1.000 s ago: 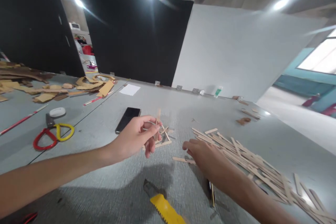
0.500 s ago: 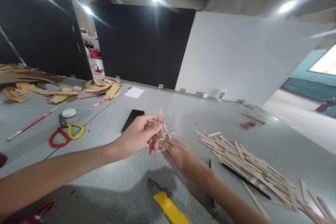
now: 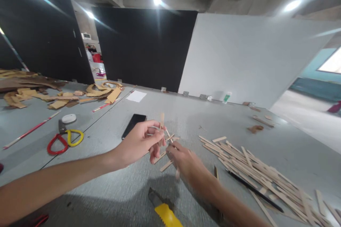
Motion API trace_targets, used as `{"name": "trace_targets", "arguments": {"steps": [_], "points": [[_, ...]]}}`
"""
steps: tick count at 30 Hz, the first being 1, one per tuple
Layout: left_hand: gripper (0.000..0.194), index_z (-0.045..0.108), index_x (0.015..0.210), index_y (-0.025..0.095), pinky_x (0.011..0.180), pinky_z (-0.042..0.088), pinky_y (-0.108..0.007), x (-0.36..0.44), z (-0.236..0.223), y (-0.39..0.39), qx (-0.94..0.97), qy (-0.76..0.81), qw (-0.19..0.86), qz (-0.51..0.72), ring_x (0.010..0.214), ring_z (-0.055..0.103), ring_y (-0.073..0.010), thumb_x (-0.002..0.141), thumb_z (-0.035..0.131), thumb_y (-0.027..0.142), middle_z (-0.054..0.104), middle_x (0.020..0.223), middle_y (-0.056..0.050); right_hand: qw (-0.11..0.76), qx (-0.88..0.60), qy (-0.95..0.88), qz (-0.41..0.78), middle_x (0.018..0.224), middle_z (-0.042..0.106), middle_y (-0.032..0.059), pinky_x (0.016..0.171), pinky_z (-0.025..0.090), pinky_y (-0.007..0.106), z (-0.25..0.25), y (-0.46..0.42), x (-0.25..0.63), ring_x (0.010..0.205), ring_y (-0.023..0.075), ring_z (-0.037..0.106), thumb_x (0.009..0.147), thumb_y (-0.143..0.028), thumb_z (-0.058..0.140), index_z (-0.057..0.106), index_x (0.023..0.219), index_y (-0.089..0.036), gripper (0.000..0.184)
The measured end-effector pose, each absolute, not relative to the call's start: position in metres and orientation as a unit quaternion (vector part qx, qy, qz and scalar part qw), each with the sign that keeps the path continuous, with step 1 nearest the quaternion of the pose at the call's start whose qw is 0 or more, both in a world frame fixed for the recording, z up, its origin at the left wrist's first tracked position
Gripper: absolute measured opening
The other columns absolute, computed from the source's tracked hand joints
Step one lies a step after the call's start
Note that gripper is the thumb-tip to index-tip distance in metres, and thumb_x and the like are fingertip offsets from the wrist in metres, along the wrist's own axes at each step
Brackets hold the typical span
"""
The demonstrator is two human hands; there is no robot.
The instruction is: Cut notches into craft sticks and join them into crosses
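Observation:
My left hand (image 3: 138,143) is closed in a pinch around a flat wooden strip (image 3: 162,119), which stands upright between thumb and fingers. Close beside it, my right hand (image 3: 185,158) has its fingers curled in, and the end of a thin wooden stick (image 3: 168,133) runs into them. Small crossed pieces of wood lie about the fingertips; the hands partly cover them, so how they join cannot be made out. Under the hands, another short wooden strip (image 3: 166,166) lies on the grey table (image 3: 128,188).
A yellow utility knife (image 3: 167,214) lies in front. Many loose wooden strips (image 3: 255,168) are piled on the right with a black pen-like stick (image 3: 255,190). Left are a black phone (image 3: 134,125), red-and-yellow scissors (image 3: 64,140), a white case (image 3: 69,118) and leather-like scraps (image 3: 60,104).
My right hand has drawn slightly back and down from the left, its fingers now more curled. More of the wooden strips under the hands shows. The left hand keeps its upright strip.

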State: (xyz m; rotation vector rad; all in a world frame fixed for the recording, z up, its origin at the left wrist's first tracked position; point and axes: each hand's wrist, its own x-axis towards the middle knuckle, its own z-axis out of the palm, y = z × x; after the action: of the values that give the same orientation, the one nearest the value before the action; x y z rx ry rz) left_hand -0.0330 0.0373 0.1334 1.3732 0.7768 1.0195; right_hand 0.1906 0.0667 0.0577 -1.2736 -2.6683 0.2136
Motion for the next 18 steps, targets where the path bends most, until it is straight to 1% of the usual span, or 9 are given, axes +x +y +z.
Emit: {"name": "trace_targets", "arguments": {"steps": [2, 3, 4, 7, 10, 12, 14, 16, 18], "points": [[0.021, 0.060, 0.104, 0.016, 0.041, 0.052, -0.021, -0.033, 0.132, 0.038, 0.591, 0.335, 0.588, 0.439, 0.052, 0.060, -0.0101, 0.102, 0.064, 0.036, 0.065, 0.080, -0.001, 0.098, -0.393, -0.911, 0.083, 0.120, 0.071, 0.0062, 0.085, 0.062, 0.040, 0.063, 0.065, 0.200, 0.098, 0.0205, 0.072, 0.103, -0.025, 0.068, 0.068, 0.122, -0.018, 0.020], [0.020, 0.060, 0.103, 0.016, 0.041, 0.052, -0.021, -0.033, 0.131, 0.039, 0.591, 0.336, 0.587, 0.440, 0.052, 0.060, -0.0100, 0.102, 0.064, 0.035, 0.065, 0.080, -0.001, 0.098, -0.374, -0.918, 0.089, 0.116, 0.071, 0.0044, 0.087, 0.061, 0.038, 0.065, 0.064, 0.204, 0.097, 0.0190, 0.071, 0.103, -0.017, 0.066, 0.069, 0.115, -0.018, 0.013], [0.020, 0.060, 0.103, 0.016, 0.041, 0.052, -0.020, -0.033, 0.130, 0.039, 0.592, 0.336, 0.586, 0.440, 0.052, 0.060, -0.0099, 0.102, 0.064, 0.035, 0.064, 0.079, -0.001, 0.096, -0.358, -0.924, 0.092, 0.112, 0.070, 0.0030, 0.088, 0.059, 0.035, 0.065, 0.063, 0.208, 0.097, 0.0175, 0.070, 0.102, -0.010, 0.063, 0.070, 0.108, -0.019, 0.013], [0.020, 0.060, 0.102, 0.016, 0.041, 0.053, -0.020, -0.031, 0.126, 0.038, 0.596, 0.335, 0.584, 0.437, 0.050, 0.059, -0.0094, 0.102, 0.064, 0.035, 0.064, 0.079, 0.000, 0.094, -0.342, -0.931, 0.090, 0.104, 0.067, 0.0033, 0.085, 0.056, 0.029, 0.061, 0.056, 0.214, 0.093, 0.0162, 0.066, 0.098, 0.005, 0.052, 0.066, 0.094, -0.020, 0.029], [0.022, 0.061, 0.102, 0.016, 0.041, 0.053, -0.020, -0.028, 0.123, 0.035, 0.602, 0.337, 0.582, 0.431, 0.051, 0.060, -0.0095, 0.101, 0.064, 0.037, 0.065, 0.081, -0.001, 0.099, -0.351, -0.928, 0.070, 0.101, 0.065, 0.0059, 0.080, 0.053, 0.031, 0.059, 0.047, 0.213, 0.090, 0.0196, 0.062, 0.090, 0.012, 0.050, 0.062, 0.091, -0.019, 0.033], [0.022, 0.062, 0.099, 0.015, 0.041, 0.052, -0.019, -0.026, 0.121, 0.033, 0.607, 0.339, 0.580, 0.425, 0.050, 0.059, -0.0083, 0.101, 0.064, 0.037, 0.065, 0.080, -0.001, 0.103, -0.354, -0.928, 0.058, 0.096, 0.065, 0.0061, 0.082, 0.050, 0.034, 0.062, 0.043, 0.212, 0.089, 0.0215, 0.060, 0.084, 0.015, 0.050, 0.058, 0.084, -0.019, 0.035], [0.023, 0.063, 0.094, 0.014, 0.041, 0.051, -0.018, -0.024, 0.120, 0.029, 0.613, 0.340, 0.579, 0.415, 0.047, 0.057, -0.0066, 0.102, 0.063, 0.035, 0.064, 0.077, 0.000, 0.110, -0.363, -0.924, 0.052, 0.093, 0.066, 0.0053, 0.082, 0.048, 0.034, 0.069, 0.043, 0.215, 0.087, 0.0215, 0.060, 0.077, 0.017, 0.050, 0.055, 0.083, -0.020, 0.038], [0.024, 0.063, 0.090, 0.014, 0.041, 0.050, -0.018, -0.023, 0.120, 0.026, 0.621, 0.340, 0.579, 0.405, 0.045, 0.055, -0.0061, 0.102, 0.061, 0.035, 0.063, 0.074, 0.001, 0.122, -0.385, -0.913, 0.054, 0.086, 0.066, 0.0020, 0.072, 0.045, 0.030, 0.079, 0.046, 0.220, 0.076, 0.0187, 0.059, 0.072, 0.017, 0.049, 0.053, 0.088, -0.021, 0.042], [0.025, 0.062, 0.089, 0.015, 0.041, 0.050, -0.018, -0.023, 0.121, 0.022, 0.627, 0.339, 0.578, 0.398, 0.046, 0.055, -0.0068, 0.102, 0.061, 0.035, 0.062, 0.074, 0.001, 0.144, -0.413, -0.897, 0.061, 0.077, 0.064, -0.0024, 0.059, 0.039, 0.026, 0.092, 0.049, 0.228, 0.062, 0.0156, 0.056, 0.078, 0.014, 0.049, 0.051, 0.093, -0.023, 0.040]]}}
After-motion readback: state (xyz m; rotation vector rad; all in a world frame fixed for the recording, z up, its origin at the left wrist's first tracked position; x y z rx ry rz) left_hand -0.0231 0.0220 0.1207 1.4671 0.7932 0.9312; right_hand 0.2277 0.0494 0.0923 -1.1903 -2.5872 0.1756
